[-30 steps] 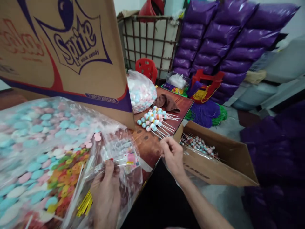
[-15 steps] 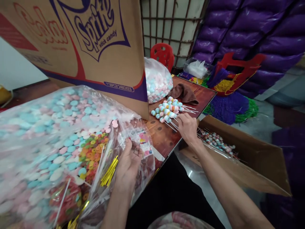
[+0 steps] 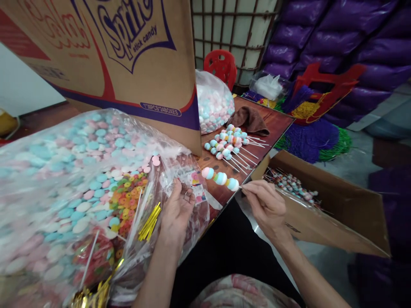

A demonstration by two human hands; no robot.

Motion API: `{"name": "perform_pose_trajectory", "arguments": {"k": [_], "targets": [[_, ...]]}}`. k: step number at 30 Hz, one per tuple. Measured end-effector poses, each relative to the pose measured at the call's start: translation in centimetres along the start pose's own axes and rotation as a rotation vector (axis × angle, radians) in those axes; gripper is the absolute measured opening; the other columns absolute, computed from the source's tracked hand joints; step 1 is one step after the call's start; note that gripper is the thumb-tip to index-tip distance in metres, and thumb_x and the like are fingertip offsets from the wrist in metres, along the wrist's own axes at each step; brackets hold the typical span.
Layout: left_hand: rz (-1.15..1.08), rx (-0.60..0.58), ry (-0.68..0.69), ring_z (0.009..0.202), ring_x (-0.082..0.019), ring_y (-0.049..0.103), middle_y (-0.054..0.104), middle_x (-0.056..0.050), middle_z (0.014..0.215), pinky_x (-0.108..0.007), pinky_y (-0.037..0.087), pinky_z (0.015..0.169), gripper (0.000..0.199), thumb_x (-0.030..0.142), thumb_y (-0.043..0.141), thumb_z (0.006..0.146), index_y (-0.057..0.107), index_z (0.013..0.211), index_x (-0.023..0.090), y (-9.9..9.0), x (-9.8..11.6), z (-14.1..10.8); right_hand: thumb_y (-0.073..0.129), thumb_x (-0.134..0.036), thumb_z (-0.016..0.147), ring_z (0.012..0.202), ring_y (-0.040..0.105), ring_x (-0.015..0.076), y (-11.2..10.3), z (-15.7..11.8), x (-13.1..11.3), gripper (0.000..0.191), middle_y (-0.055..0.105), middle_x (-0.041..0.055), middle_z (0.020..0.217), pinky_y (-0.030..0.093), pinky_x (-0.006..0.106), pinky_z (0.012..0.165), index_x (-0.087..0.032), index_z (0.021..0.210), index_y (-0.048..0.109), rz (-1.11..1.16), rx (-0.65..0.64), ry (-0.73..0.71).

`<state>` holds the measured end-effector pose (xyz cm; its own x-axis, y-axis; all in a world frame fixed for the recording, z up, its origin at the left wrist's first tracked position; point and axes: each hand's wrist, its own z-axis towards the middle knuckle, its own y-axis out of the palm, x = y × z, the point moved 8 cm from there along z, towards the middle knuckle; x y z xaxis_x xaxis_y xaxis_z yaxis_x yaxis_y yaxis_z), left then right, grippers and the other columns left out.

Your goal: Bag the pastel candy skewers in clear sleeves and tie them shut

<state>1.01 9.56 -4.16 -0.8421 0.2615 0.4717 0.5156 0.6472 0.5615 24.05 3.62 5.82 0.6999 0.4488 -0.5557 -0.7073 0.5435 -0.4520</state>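
Candy skewer [image 3: 220, 178], held over the table [image 3: 215, 191] edge, in front of the piled skewers [image 3: 227, 142]. The right hand [image 3: 268, 207] pinches the bare end of its stick, the best place to grip it. It should feel light, the stick thin and fairly stiff, the puffy sweets soft and easily dented. The left hand [image 3: 176, 209] is half curled by clear wrappers [image 3: 196, 182]; whether it grips one, I cannot tell. The box [image 3: 173, 92] reads "Sprite", "stick candy" and "1*30PCS*24BOXES"; the blurred red word is probably "Cola".
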Motion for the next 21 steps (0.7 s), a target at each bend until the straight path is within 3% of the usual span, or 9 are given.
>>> {"name": "perform_pose_trajectory", "arguments": {"k": [4,9,13,21], "targets": [[0.04,-0.043,0.062,0.056,-0.008,0.058,0.063,0.003,0.068,-0.022,0.049,0.055,0.012,0.024,0.075,0.083,0.066,0.082,0.016,-0.2,0.5,-0.1,0.063,-0.005,0.089,0.08,0.065,0.0175,-0.7,0.3,-0.7,0.019,0.07,0.0036,0.087,0.044,0.036,0.076,-0.022,0.097,0.069,-0.112,-0.029,-0.12],[0.127,-0.122,0.221,0.059,-0.008,0.06,0.065,0.003,0.069,-0.021,0.049,0.058,0.031,0.026,0.091,0.061,0.067,0.076,0.014,0.0,1.6,0.0,0.062,-0.005,0.09,0.074,0.062,0.0156,-1.0,0.6,-1.6,0.018,0.069,0.0031,0.084,0.039,0.036,0.073,-0.021,0.095,0.069,-0.186,-0.109,-0.206],[0.19,-0.182,0.33,0.063,-0.008,0.061,0.066,0.003,0.068,-0.021,0.05,0.064,0.038,0.03,0.095,0.052,0.064,0.066,0.013,0.3,2.0,-0.2,0.062,-0.008,0.092,0.078,0.063,0.0161,-0.5,0.4,-1.3,0.016,0.069,0.0035,0.086,0.041,0.035,0.073,-0.022,0.096,0.069,-0.087,-0.165,-0.142],[0.281,-0.265,0.493,0.066,-0.008,0.062,0.068,0.002,0.069,-0.022,0.051,0.071,0.035,0.037,0.091,0.059,0.066,0.066,0.015,1.0,2.3,-0.6,0.058,-0.013,0.095,0.069,0.054,0.0143,0.9,-0.4,-0.7,0.016,0.057,0.0011,0.075,0.04,0.031,0.065,-0.022,0.098,0.07,0.017,-0.233,0.0]]}}
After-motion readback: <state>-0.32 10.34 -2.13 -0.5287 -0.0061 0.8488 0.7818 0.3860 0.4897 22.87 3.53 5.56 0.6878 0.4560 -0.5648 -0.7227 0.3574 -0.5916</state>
